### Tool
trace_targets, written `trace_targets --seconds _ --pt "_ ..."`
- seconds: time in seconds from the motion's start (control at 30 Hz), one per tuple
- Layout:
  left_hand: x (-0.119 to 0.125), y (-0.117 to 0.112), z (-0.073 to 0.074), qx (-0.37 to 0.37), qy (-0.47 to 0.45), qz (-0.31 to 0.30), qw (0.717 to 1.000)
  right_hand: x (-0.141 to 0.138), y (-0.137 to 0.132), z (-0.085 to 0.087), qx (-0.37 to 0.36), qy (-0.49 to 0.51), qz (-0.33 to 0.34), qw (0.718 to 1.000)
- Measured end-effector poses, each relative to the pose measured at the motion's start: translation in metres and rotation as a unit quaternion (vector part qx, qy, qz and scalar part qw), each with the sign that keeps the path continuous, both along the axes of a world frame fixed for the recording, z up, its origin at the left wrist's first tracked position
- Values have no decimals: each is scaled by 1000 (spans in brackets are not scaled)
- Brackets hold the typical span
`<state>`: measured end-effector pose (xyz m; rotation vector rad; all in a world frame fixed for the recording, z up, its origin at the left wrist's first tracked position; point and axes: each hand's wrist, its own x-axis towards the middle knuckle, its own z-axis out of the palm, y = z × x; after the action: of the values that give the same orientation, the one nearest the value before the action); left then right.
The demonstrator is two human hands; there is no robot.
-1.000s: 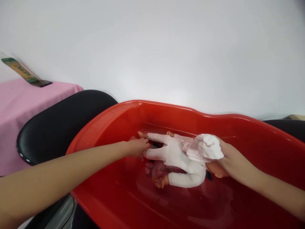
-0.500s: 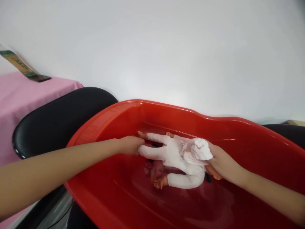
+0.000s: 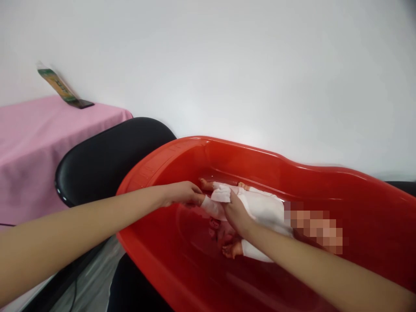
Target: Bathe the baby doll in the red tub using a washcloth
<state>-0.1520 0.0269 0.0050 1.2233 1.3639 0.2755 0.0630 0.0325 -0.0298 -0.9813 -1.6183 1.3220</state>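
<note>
A baby doll (image 3: 266, 208) in white lies on its back in a red tub (image 3: 250, 149), its legs toward the left and its head toward the right. At the left, my left hand (image 3: 182, 193) is closed around one foot of the doll. My right hand (image 3: 239, 216) reaches over the doll's lower legs, gripping a crumpled white cloth (image 3: 221, 193) against the leg. One doll hand (image 3: 231, 250) shows below my right wrist. Beneath the legs, something pinkish (image 3: 222, 232) sits low in the tub; its kind is unclear.
A black padded seat (image 3: 113, 162) stands left of the tub. Behind it is a table with a pink cloth (image 3: 29, 134), bearing a green and yellow pack (image 3: 58, 84) and a flat dark object (image 3: 86, 104). A white wall (image 3: 227, 65) rises behind the tub.
My right hand has moved left with the white cloth, from the doll's upper body to its lower leg. My left hand stays at the foot. The view has shifted a little to the left.
</note>
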Motion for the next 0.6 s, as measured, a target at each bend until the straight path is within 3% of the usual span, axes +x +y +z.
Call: trace_targets --seconds 0.13,0.27,0.4,0.5,0.6 --pt "1 3 1 -101 -90 86 987 -37 -11 -4 -81 42 0 996" --pt "2 6 -1 -131 -148 170 965 -59 -18 -10 -71 66 14 995" --pt "-3 9 -10 -103 -180 236 949 -65 -17 -19 83 22 56 995" --pt "-6 10 -16 -97 -195 276 936 -64 -12 -22 232 -81 94 965" --pt "-7 10 -16 -104 -202 303 925 -62 -8 -25 280 -127 76 949"
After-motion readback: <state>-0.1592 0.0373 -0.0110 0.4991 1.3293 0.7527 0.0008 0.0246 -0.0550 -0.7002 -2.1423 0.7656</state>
